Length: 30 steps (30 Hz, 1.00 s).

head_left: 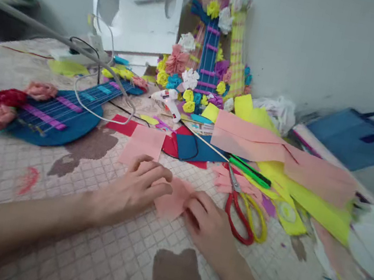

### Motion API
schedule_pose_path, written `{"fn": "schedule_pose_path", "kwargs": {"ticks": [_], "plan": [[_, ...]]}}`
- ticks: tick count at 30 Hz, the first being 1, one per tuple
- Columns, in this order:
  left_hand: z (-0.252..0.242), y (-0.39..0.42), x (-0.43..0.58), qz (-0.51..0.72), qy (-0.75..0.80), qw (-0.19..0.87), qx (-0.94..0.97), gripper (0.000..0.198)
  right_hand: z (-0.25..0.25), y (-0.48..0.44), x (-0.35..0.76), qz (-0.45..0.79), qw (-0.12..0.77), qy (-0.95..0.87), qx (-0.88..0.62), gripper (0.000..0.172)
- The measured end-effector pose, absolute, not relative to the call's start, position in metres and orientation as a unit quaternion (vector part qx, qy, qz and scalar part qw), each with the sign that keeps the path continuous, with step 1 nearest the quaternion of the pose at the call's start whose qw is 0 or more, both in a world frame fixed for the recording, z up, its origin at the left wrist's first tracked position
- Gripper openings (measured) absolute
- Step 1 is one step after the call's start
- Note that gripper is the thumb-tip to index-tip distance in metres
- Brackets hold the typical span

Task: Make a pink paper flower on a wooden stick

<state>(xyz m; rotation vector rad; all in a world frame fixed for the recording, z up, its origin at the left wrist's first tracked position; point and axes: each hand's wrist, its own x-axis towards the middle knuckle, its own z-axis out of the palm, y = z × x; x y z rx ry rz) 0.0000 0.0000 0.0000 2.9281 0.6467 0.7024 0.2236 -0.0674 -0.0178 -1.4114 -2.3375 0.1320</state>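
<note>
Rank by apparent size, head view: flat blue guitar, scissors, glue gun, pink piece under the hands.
1. flat blue guitar
2. scissors
3. pink piece and glue gun: unranked; the piece is partly covered and nearer, the gun farther back.

Bright, even light w/ soft shadows; edges smeared, prob. motion blur, right corners dark.

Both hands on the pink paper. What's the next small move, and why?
Probably smooth the pink paper piece flat with the left hand while the right hand pins its right edge. The piece lies on the table under both hands, the left one spread flat over it. The scissors lie unused beside the right hand.
</note>
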Motion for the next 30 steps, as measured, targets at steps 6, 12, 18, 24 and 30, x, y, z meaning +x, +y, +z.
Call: {"fn": "schedule_pose_path", "kwargs": {"ticks": [6, 12, 18, 24, 30], "plan": [[-0.005, -0.010, -0.008, 0.282, 0.272, 0.046, 0.919, 0.039, -0.013, -0.071, 0.215, 0.064, 0.255, -0.761, -0.593, 0.021], [-0.020, -0.002, -0.008, 0.283, 0.335, 0.188, 0.879, 0.039, -0.015, -0.069, 0.216, 0.112, 0.260, -0.745, -0.605, 0.029], [-0.023, 0.004, -0.008, 0.266, 0.319, 0.234, 0.879, 0.035, -0.014, -0.067, 0.219, 0.132, 0.232, -0.800, -0.537, 0.018], [-0.012, 0.005, -0.009, 0.237, 0.276, 0.244, 0.899, 0.010, -0.016, -0.067, 0.220, 0.108, 0.232, -0.820, -0.512, 0.013], [-0.012, 0.005, -0.010, 0.225, 0.264, 0.232, 0.909, 0.011, -0.017, -0.067, 0.224, 0.091, 0.224, -0.833, -0.498, 0.012]]}}
